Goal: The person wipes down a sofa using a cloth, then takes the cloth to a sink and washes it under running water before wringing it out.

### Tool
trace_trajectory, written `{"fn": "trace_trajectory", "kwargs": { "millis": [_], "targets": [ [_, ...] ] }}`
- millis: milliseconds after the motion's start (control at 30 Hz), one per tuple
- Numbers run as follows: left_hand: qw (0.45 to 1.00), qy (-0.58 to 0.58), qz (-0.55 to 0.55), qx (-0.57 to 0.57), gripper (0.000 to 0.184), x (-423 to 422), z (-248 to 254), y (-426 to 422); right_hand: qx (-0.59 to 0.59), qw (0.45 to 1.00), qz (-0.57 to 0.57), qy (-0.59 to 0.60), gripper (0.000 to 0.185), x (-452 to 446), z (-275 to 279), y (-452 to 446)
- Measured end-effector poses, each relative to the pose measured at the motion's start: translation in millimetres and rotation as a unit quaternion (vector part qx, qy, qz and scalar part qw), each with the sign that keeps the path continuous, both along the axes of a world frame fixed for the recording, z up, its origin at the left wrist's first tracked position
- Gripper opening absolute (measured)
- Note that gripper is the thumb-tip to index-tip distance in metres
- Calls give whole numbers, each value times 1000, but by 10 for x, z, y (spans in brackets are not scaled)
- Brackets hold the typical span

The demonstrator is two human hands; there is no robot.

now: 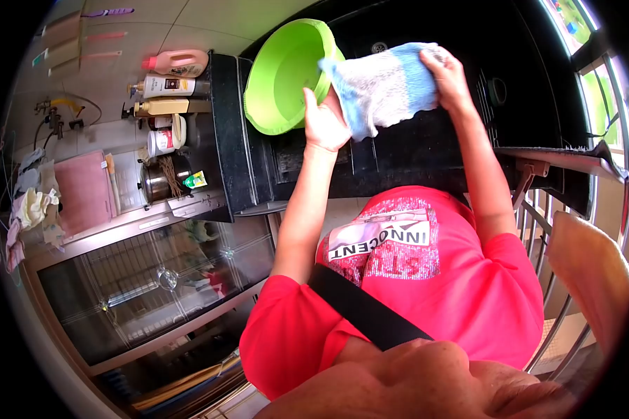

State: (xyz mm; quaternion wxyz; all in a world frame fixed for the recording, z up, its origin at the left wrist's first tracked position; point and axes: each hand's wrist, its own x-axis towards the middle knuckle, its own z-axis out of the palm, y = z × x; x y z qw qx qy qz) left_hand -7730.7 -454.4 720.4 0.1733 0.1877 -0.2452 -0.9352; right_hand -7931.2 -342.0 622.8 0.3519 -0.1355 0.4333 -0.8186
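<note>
A blue and pale grey cloth (391,87), fuzzy in texture, stretches between my two hands above the dark counter. My right hand (449,78) is closed on its right end, fingers bent over the edge. At the other end, my left hand (326,122) holds the cloth with its fingers behind it, mostly hidden, while the thumb stands apart. Right behind my left hand is a bright green plastic basin (265,84), tilted in view. A corner of the cloth overlaps the basin's rim.
Bottles, including a pink jug (180,63) and a white pump bottle (166,86), line the wall at left. A metal pot (155,181) stands near a glass-fronted cabinet (161,279). Metal railings (548,279) and a hanging towel (587,272) are on my right.
</note>
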Motion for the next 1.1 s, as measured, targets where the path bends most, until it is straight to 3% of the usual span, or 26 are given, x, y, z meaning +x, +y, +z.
{"fn": "trace_trajectory", "kwargs": {
  "millis": [100, 200, 233, 267, 333, 367, 433, 467, 500, 567, 633, 667, 833, 1033, 1100],
  "targets": [
    [998, 45, -38, 12, 77, 118, -40, -136, -17, 1000, -10, 5, 18, -182, 93, 149],
    [960, -199, -56, -188, 78, 93, -182, -226, 57, 989, -73, 119, 30, -238, 87, 57],
    [944, -212, -79, -241, 78, 60, -304, -224, 102, 971, -108, 185, 34, -204, 106, -36],
    [952, -188, -93, -223, 78, -17, -335, -149, 156, 947, -66, 272, 41, -134, 212, -84],
    [968, -127, -116, -180, 75, -173, -355, 28, 228, 876, 0, 425, 36, 263, 502, -160],
    [976, -86, -113, -163, 64, -286, -337, 89, 200, 847, 16, 493, 36, 518, 469, -221],
    [975, -129, -44, -177, 49, -337, -526, -170, 228, 740, -33, 632, 44, 1036, 425, -276],
    [959, -219, 28, -179, 42, -381, -373, -189, 214, 690, -37, 690, 49, 1138, 499, -157],
    [981, -164, -3, -101, 45, -386, -295, -252, 199, 709, 0, 676, 52, 1228, 532, -62],
    [986, -109, 6, -126, 50, -302, -195, -349, 84, 759, 22, 645, 48, 1281, 507, 122],
    [994, -77, -11, -81, 54, -215, -115, -447, 33, 813, 126, 567, 31, 1309, 366, 277],
    [992, -78, -17, -95, 55, -172, -120, -532, 96, 818, 252, 509, 14, 1254, 361, 359],
    [986, -111, -4, -127, 56, -136, 23, -607, 144, 894, 95, 414, 12, 974, 124, 384],
    [983, -116, -35, -137, 60, -88, 160, -566, 230, 939, 56, 251, 16, 580, -86, 320],
    [980, -129, -28, -149, 60, -49, 152, -593, 225, 952, 44, 205, 29, 518, -128, 266]
  ]
}}
